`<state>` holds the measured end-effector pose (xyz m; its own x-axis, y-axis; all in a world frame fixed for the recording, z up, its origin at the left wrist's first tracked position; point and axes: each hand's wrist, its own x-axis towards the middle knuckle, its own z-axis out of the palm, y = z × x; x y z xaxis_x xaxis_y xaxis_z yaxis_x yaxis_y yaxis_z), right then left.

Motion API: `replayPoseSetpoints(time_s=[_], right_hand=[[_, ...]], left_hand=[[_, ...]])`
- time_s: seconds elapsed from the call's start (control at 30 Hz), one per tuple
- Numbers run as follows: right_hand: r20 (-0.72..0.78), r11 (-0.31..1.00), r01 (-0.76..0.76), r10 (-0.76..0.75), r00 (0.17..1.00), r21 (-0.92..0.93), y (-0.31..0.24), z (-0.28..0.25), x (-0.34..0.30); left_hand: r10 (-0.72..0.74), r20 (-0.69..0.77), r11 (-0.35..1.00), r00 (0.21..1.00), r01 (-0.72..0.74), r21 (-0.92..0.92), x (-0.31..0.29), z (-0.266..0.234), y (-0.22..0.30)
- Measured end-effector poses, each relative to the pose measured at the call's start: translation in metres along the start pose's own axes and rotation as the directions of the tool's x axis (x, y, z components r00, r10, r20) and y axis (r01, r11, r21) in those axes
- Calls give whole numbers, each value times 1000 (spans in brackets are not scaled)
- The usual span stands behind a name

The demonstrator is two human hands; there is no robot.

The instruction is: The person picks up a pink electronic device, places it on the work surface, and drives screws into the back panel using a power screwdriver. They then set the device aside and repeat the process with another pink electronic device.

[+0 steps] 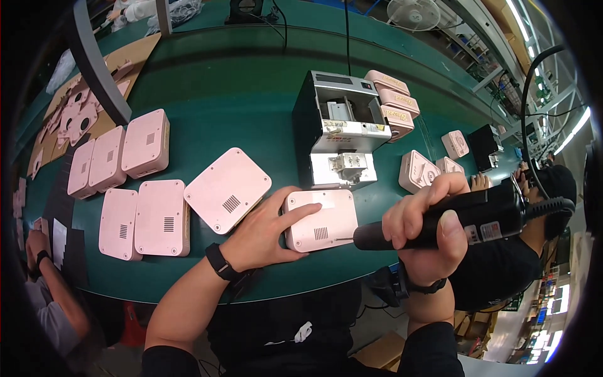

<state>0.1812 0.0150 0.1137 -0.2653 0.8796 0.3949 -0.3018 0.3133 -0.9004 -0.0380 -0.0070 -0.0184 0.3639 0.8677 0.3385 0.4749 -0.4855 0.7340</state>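
Observation:
A pink square box (pixel 333 217) with rounded corners, a slotted vent and corner holes lies at the table's near edge. My left hand (pixel 267 232) grips it from its left side, index finger across the top and thumb along the near edge. My right hand (pixel 427 229) is wrapped around a black electric screwdriver (pixel 487 217), held nearly level. Its thin bit points left and reaches the near right part of the box; contact with a screw is too small to make out. Another pink box (pixel 227 188) sits turned at an angle, just beyond my left hand.
Several similar pink boxes (pixel 162 217) stand at left. A black and silver screw feeder (pixel 342 129) is behind the held box, with pink boxes (pixel 397 119) beside it. Cardboard (pixel 135 66) bears pink parts. Co-workers sit at left (pixel 53 301) and right (pixel 509 270). A cable (pixel 526 113) hangs at right.

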Motion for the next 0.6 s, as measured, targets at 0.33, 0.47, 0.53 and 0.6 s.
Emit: replayPoseSetpoints(time_s=[0.33, 0.47, 0.53, 0.6], right_hand=[[-4, 997, -55, 55, 998, -53, 9, 7, -17], [-33, 991, -84, 81, 996, -102, 8, 12, -16], [-24, 992, -97, 96, 995, -83, 10, 9, -16], [-18, 993, -95, 94, 995, -73, 12, 8, -15]], left_hand=[[-9, -43, 1000, 999, 9, 16, -3, 6, 1], [-37, -51, 999, 998, 38, 12, -1, 4, 0], [-45, -48, 999, 998, 45, 3, -2, 5, 0], [-48, -41, 999, 998, 48, -6, -2, 5, -1]])
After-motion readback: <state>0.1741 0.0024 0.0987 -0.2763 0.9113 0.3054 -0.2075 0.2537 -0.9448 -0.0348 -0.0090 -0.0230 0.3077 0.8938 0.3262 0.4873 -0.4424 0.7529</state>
